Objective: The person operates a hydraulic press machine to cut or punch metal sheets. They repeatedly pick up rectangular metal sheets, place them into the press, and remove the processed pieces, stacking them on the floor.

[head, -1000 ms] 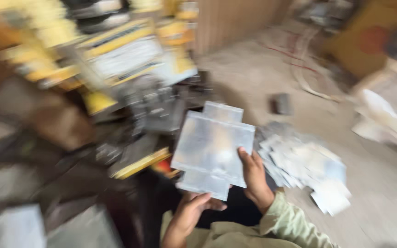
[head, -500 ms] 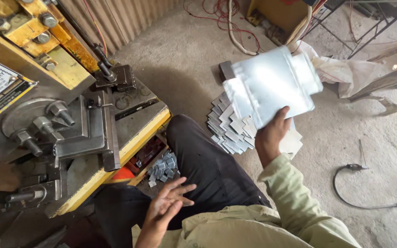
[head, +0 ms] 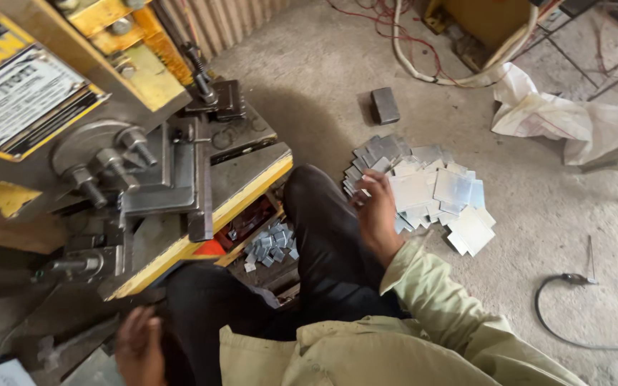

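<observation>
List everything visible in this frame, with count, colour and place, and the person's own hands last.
press machine: one, yellow and grey steel, left side of the frame
metal sheets: a pile, too many to count, silvery, on the floor by the right hand
small metal offcuts: a heap, silvery, below the machine's table edge
block: one, dark grey, on the floor above the pile
cloth sack: one, white, crumpled, upper right
cables: several, white and red, top centre floor
black cable: one, lower right floor
floor: grey concrete
left hand: blurred, bottom left, near the machine base, apparently empty
right hand: at the left edge of the metal sheets, fingers touching them
</observation>
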